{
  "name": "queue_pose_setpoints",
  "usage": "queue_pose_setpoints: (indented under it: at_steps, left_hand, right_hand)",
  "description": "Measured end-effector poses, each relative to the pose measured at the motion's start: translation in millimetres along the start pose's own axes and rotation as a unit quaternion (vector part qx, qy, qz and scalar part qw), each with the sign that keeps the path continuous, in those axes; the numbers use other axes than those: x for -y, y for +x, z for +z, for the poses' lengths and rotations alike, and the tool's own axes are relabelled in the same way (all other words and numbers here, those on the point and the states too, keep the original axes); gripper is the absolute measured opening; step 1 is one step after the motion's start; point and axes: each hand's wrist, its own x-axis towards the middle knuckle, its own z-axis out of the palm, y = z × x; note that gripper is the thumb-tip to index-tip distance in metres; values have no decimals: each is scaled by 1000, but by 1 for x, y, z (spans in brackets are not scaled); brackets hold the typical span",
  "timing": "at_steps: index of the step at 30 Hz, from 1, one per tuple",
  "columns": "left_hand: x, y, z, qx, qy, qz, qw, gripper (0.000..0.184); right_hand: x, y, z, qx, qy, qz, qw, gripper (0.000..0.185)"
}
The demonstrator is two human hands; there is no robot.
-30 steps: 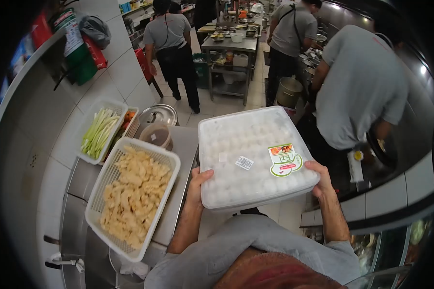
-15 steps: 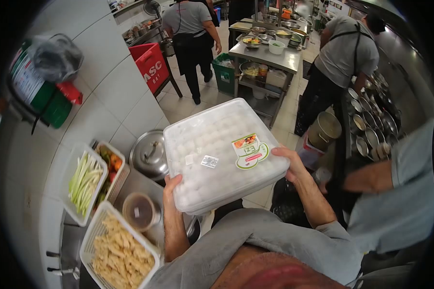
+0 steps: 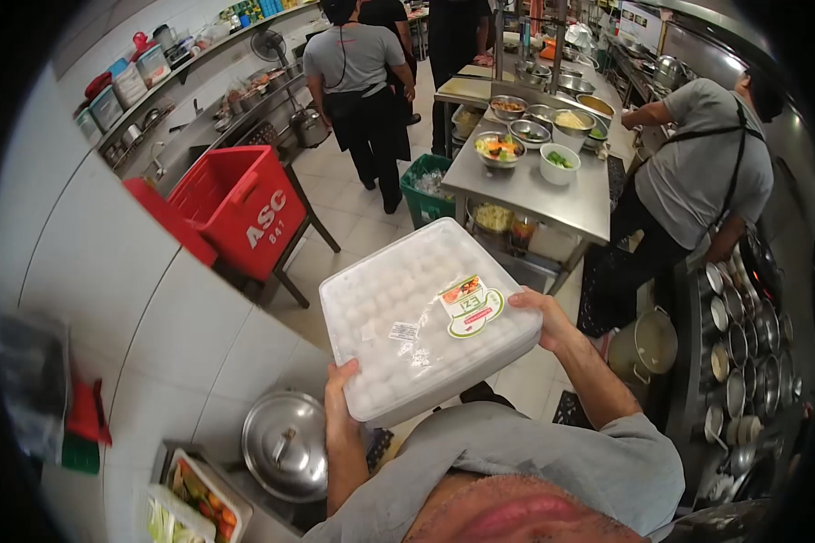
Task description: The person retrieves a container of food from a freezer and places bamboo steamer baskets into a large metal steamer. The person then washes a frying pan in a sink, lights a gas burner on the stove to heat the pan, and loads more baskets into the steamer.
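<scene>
Your left hand (image 3: 340,385) grasped one side of a white, translucent, rectangular plastic box (image 3: 407,299), thumb on top; your right hand (image 3: 550,323) clasped the opposite side, holding it between them. Near your left hand lay a round silver metal lid (image 3: 285,443). Beyond both hands stood a red plastic crate (image 3: 231,213) and a rectangular steel table (image 3: 580,204).

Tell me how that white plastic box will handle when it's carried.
The box is probably fairly stiff: its edges look straight between the left hand and right hand. It may feel heavy, as rows of round white pieces seem to fill it. Its shiny plastic could be slippery, though wide and flat, it seems unlikely to roll.
</scene>
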Motion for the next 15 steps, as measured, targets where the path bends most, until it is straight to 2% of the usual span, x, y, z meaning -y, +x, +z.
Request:
queue_pose_setpoints:
  at_steps: [4, 5, 6, 8, 10, 13, 15]
  left_hand:
    - [-11, 110, 21, 6, 17, 20, 1000, 54]
    - [-16, 131, 29, -20, -2, 29, 999, 55]
    - [-23, 149, 33, -49, -20, 37, 998, 56]
    - [-39, 194, 31, -47, -8, 46, 998, 56]
    - [-57, 238, 41, -100, -11, 68, 993, 56]
    - [-91, 305, 54, -106, -6, 89, 990, 56]
    - [-112, 361, 52, -123, 1, 99, 987, 56]
  right_hand:
    - [43, 113, -9, 3, -19, 11, 1000, 37]
    - [58, 143, -6, 6, -34, 13, 999, 34]
    - [71, 170, -3, 7, -31, 15, 999, 34]
    - [104, 223, 13, 47, -15, 62, 997, 35]
    - [130, 269, 32, 31, -42, 50, 997, 39]
    - [136, 377, 34, 39, -52, 39, 997, 40]
    - [145, 452, 38, 146, -9, 97, 984, 94]
